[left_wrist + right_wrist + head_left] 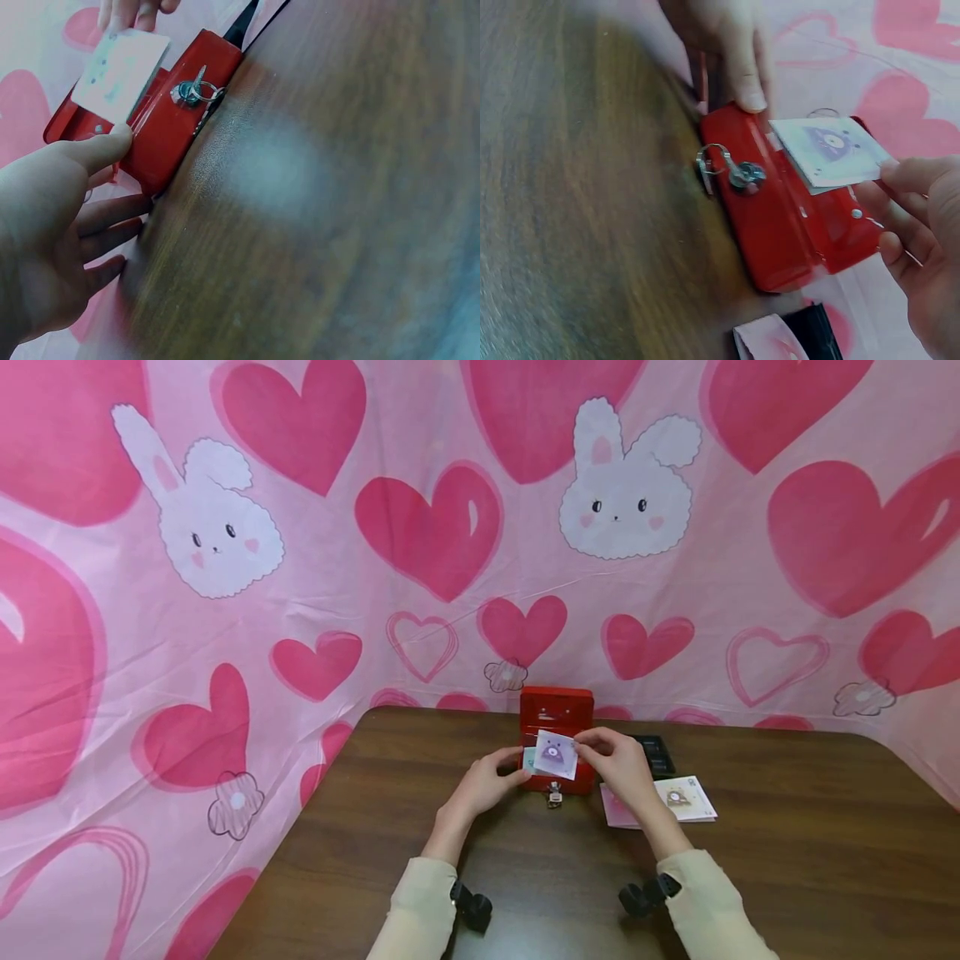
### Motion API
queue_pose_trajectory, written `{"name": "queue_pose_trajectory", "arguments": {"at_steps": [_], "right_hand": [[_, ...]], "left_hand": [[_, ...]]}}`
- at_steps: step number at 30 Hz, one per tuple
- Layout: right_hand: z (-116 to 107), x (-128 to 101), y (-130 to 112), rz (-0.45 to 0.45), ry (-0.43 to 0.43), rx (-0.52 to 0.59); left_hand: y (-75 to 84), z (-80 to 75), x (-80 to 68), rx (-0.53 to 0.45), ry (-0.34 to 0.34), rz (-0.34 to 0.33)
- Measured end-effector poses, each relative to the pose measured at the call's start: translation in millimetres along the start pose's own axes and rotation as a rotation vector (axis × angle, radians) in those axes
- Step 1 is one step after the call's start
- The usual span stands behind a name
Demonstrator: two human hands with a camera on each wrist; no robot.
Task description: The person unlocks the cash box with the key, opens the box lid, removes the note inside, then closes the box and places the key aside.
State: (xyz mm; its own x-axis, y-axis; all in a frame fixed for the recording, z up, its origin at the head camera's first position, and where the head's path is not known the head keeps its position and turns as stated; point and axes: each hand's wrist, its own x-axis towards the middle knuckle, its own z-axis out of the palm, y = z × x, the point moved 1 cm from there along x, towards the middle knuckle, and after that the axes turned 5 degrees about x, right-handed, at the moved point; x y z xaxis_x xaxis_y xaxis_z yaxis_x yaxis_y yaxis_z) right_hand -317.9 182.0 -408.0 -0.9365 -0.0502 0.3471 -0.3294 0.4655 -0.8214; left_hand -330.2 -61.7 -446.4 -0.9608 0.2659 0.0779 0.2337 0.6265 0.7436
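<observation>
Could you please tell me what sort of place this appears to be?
Probably a makeshift filming corner: a pink heart-and-rabbit-printed fabric backdrop hangs behind a brown wood-grain table, and small black devices are worn at both wrists.

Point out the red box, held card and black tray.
Red box [769,232], right wrist view: lock side.
Held card [556,755], head view: printed face.
Black tray [657,757], head view: inside.

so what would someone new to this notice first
Probably the pink backdrop, with its big hearts and white rabbit faces spread behind the table. Next, the bright red box, open near the table's far edge. Over it, the right grip pinches a small white card with a purple figure.
</observation>
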Motion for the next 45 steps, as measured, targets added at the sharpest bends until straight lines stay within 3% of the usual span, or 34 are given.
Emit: {"name": "queue_pose_trajectory", "arguments": {"at_steps": [14, 23, 30, 36, 45], "right_hand": [[-23, -20, 8, -0.018, -0.111, 0.122], [-37, -16, 10, -0.009, -0.148, 0.19], [-46, -18, 12, -0.036, -0.18, 0.219], [-54, -19, 14, 0.005, -0.235, 0.194], [-72, -21, 21, 0.009, -0.331, 0.054]], "left_hand": [[1.1, 4.6, -0.5, 0.008, -0.015, 0.002], [-0.1, 2.8, -0.4, -0.024, 0.012, 0.015], [-1.5, 2.1, -0.5, -0.036, -0.006, -0.003], [0.0, 1.8, 1.8, -0.027, -0.009, -0.004], [1.0, 2.3, 3.7, -0.031, -0.009, 0.005]]}}
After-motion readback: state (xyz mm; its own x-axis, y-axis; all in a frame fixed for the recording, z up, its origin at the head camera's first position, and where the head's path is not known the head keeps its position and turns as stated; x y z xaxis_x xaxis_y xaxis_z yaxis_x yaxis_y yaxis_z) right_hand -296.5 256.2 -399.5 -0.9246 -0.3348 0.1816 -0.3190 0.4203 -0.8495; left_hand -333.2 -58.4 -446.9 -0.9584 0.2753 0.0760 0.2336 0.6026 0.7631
